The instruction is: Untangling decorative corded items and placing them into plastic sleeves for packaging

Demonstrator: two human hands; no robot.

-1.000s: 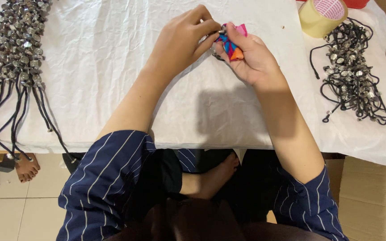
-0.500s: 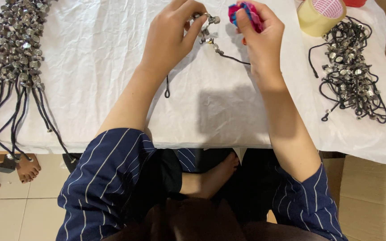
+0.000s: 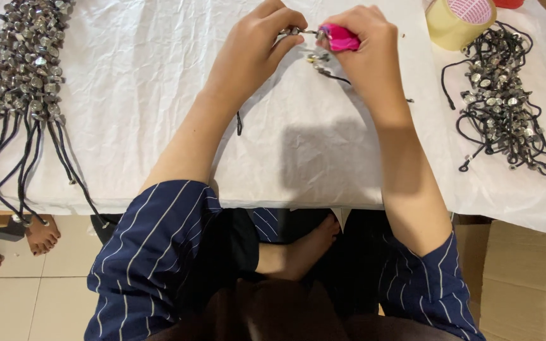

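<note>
My left hand (image 3: pixel 255 47) pinches one end of a black cord strung with small metal beads (image 3: pixel 316 60) above the white paper-covered table (image 3: pixel 159 126). My right hand (image 3: pixel 366 53) grips a small pink object (image 3: pixel 339 38), its tip against the same beaded cord between the two hands. The cord's loose black ends trail down on the paper, one near my left wrist (image 3: pixel 239 123), one by my right forearm. Both hands are at the far middle of the table, close together.
A long bundle of finished beaded black cords (image 3: pixel 23 76) lies at the left, its ends hanging over the table edge. A tangled pile of similar cords (image 3: pixel 500 107) sits at the right. A roll of tape (image 3: pixel 459 22) stands at the far right. Someone's bare feet (image 3: pixel 7 243) show on the floor at left.
Both hands moved up and away from me. The hands parted, stretching the beaded cord out, then came close again with the pink object at the cord.
</note>
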